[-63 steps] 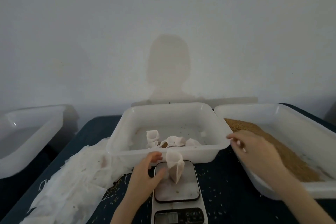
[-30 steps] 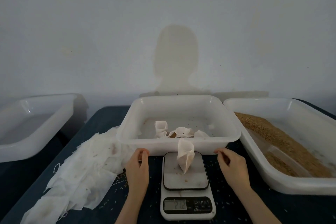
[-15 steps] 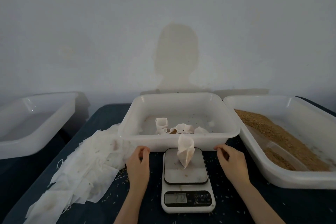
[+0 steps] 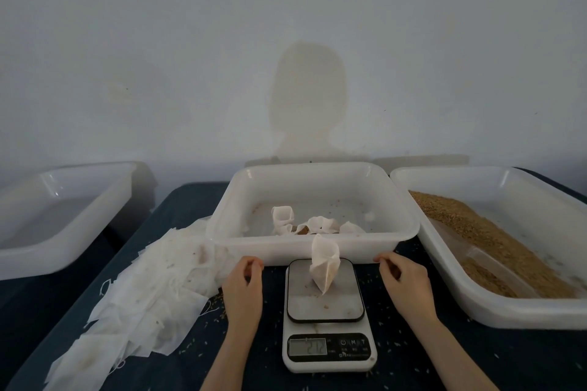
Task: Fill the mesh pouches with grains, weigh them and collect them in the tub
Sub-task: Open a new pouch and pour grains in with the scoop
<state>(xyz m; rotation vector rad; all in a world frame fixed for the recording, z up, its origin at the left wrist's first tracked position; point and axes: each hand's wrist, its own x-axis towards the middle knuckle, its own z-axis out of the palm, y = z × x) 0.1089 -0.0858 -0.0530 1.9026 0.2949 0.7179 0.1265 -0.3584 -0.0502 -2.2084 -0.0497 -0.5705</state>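
A white mesh pouch (image 4: 324, 263) with grain in its tip stands on the plate of a small digital scale (image 4: 327, 327) whose display is lit. Behind it sits a white tub (image 4: 403, 232) holding several filled pouches (image 4: 305, 224). On the right, a second tub (image 4: 495, 311) holds brown grain (image 4: 470, 232). My left hand (image 4: 243, 289) rests on the table left of the scale, fingers loosely curled and holding nothing. My right hand (image 4: 405, 286) rests to the scale's right in the same way. Neither hand touches the pouch.
A heap of empty white pouches (image 4: 143, 295) lies on the dark table (image 4: 476, 359) at the left. An empty white tub (image 4: 63, 216) stands further left, off the table. Loose grains are scattered around the scale. A plain wall rises behind.
My left hand let go of the pouch on the scale and my right hand came back from the grain tub. Both settled beside the scale and have stayed still.
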